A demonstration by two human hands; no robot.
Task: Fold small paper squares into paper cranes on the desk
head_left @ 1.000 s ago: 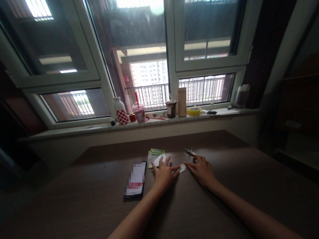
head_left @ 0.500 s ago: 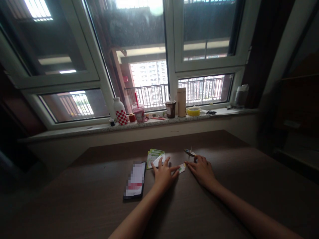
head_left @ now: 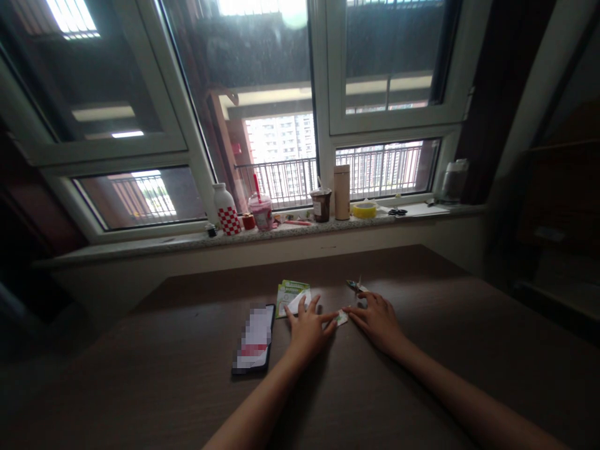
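My left hand point(head_left: 309, 330) lies on the table with its fingers spread, the thumb side touching a small white-and-green piece point(head_left: 342, 317) that looks like paper or card. From the other side, my right hand point(head_left: 379, 320) rests its extended index finger on the edge of that piece. Green-and-white packets or cards point(head_left: 293, 289) lie just beyond my left fingertips, with a white folded sheet point(head_left: 296, 304) on top. A small dark, colourful object with thin projecting parts point(head_left: 352, 285) sits beyond my right fingers; its kind is unclear.
A phone point(head_left: 254, 340) lies on the brown table point(head_left: 154, 362) left of my left hand. Along the windowsill stand a checkered bottle point(head_left: 227, 215), a pink drink cup point(head_left: 260, 212), a dark drink cup point(head_left: 321, 205), a tan flask point(head_left: 342, 192), yellow tape point(head_left: 364, 210) and scissors point(head_left: 397, 212).
My right hand has shifted slightly left, its index finger moving further over the small white-and-green piece. The left hand stays in place.
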